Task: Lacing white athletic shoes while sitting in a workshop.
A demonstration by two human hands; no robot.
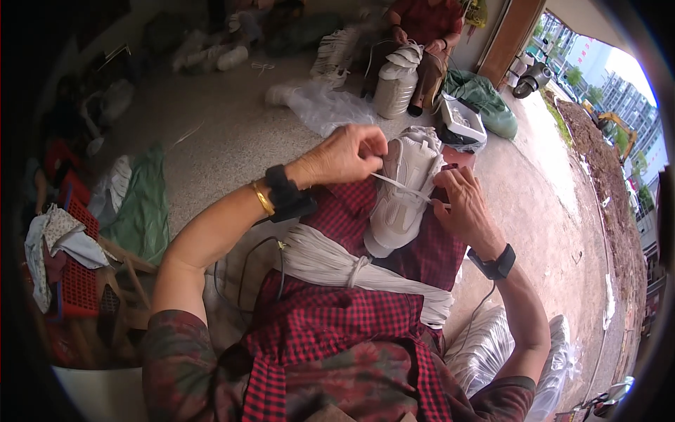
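A grey speckled concrete floor (pixel 218 133) is spread across the upper and middle left, and is met at the right by a pale paved strip (pixel 555 204) edged with brown soil (pixel 590 148). In the centre, a white shoe (pixel 397 200) is rested on a red-and-black checked cloth apron (pixel 337 316) over the lap. A flat white lace (pixel 401 186) is drawn across it, pinched at one end in the grip of the left hand (pixel 344 156) and at the other in that of the right hand (pixel 465 207). Just below the shoe, a tied bundle of white laces (pixel 323 260) is laid across the lap.

Floor is shown between the left forearm and a green cloth sheet (pixel 144 211) at the left; beyond the shoe, the space is bounded by a crumpled clear plastic bag (pixel 330 105) and a seated co-worker (pixel 425 28). At the lower left, a red plastic crate (pixel 77 281) is draped with cloths. Red writing is borne by a distant building (pixel 590 53) at the upper right, too small to be read.
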